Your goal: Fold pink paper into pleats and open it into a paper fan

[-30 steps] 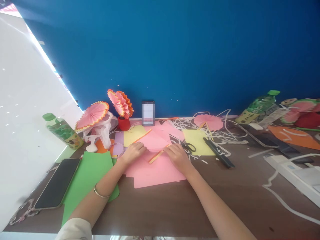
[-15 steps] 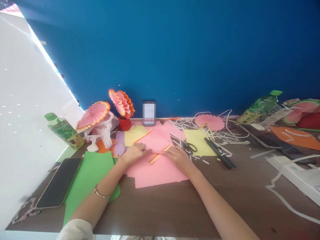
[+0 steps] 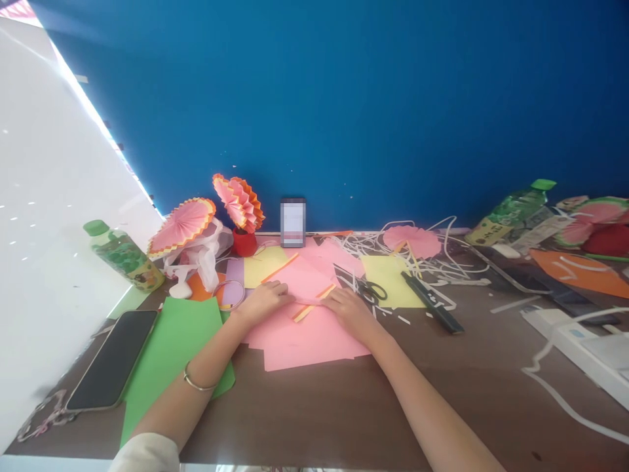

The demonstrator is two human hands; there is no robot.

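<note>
A pink sheet of paper (image 3: 310,276) with orange and yellow edging lies in front of me, with a narrow fold across its near part. My left hand (image 3: 265,303) is closed on the left end of that fold, fingers together. At the fold's right end, my right hand (image 3: 350,312) pinches the paper the same way. Beneath it several larger pink sheets (image 3: 307,357) rest on the dark table. The fingertips partly cover the fold.
Scissors (image 3: 376,290) and a black cutter-like tool (image 3: 432,301) lie right of the papers, near tangled white strips (image 3: 363,244). Green paper (image 3: 171,347) and a black phone (image 3: 115,360) are at left. A pleated paper flower (image 3: 240,203) stands in a red pot (image 3: 244,244).
The hands and the folded paper look almost the same. The whole view has shifted very slightly; both hands keep hold of the fold.
</note>
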